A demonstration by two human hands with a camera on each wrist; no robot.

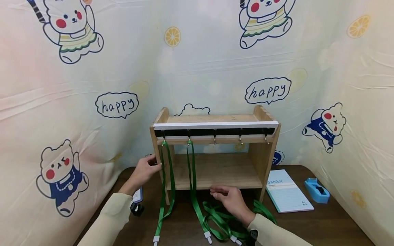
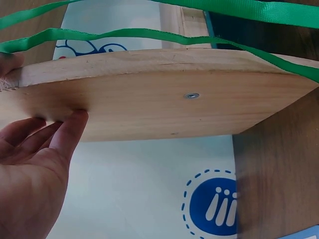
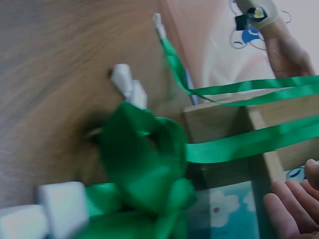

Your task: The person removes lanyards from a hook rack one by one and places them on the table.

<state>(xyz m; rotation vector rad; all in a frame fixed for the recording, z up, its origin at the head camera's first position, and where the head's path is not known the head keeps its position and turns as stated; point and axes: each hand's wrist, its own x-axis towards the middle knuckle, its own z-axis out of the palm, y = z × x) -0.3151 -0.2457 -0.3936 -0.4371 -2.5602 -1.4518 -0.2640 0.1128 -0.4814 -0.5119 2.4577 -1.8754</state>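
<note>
Looking like a makeshift recording booth at a desk, not a lived-in room. Cartoon-bear "happy" sheeting [image 1: 197, 68] is hanging wrinkled on all three sides, closing in a dark wooden table [image 1: 326, 225]. Small wooden shelf with a hook rail [image 1: 215, 150] is sitting centre; a notepad [image 1: 287, 194] and blue tape dispenser [image 1: 317, 190] are lying beside it.

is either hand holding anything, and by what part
Left hand touches the wooden rack at its left side panel, fingers straight. Right hand rests over the green lanyards; no grip shows.
</note>
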